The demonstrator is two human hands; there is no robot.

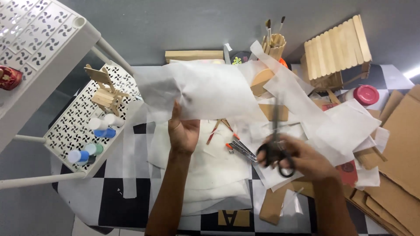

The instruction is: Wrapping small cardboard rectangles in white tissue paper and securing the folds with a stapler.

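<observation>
The left hand [183, 133] holds up a thin white sheet [199, 94] over the worktop [113, 203]. The right hand [302, 159] grips black scissors [276, 148].

We see a grey wall [183, 26] running across the top, well beyond the fingertips. Under the fingers lies a table with a black-and-white checked cover [118, 205]. Far left of the fingers stands a white perforated plastic shelf rack [39, 30], two tiers showing. Bright light glares at the right edge [413, 72], well past the fingers.
</observation>
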